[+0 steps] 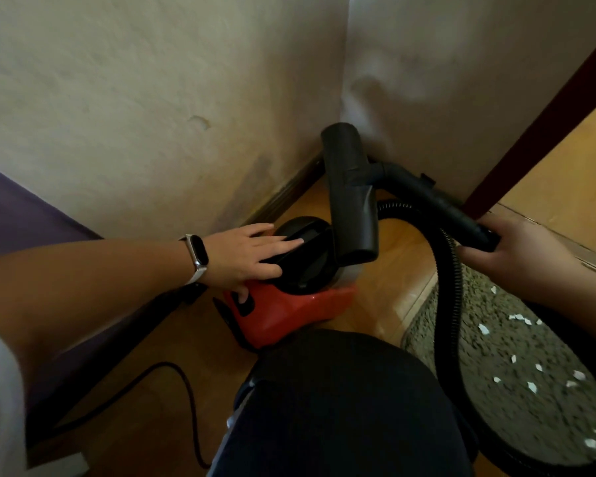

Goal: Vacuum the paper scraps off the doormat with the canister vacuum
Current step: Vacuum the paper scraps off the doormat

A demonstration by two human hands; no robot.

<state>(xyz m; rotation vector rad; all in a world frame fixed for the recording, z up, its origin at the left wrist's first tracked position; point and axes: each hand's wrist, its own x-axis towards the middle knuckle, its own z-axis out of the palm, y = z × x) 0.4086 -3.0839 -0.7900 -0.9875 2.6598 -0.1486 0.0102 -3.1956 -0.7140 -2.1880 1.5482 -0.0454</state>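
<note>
A grey speckled doormat lies on the wooden floor at lower right, white paper scraps scattered across it. Just left of it, in the wall corner, sits the red canister vacuum, its ribbed black hose looping over the mat. The left hand lies flat, fingers spread, on the vacuum's black top. The right hand is wrapped around the black wand, whose nozzle hangs above the canister.

We see from one camera on the head, looking down, close to the floor and wall corner.
</note>
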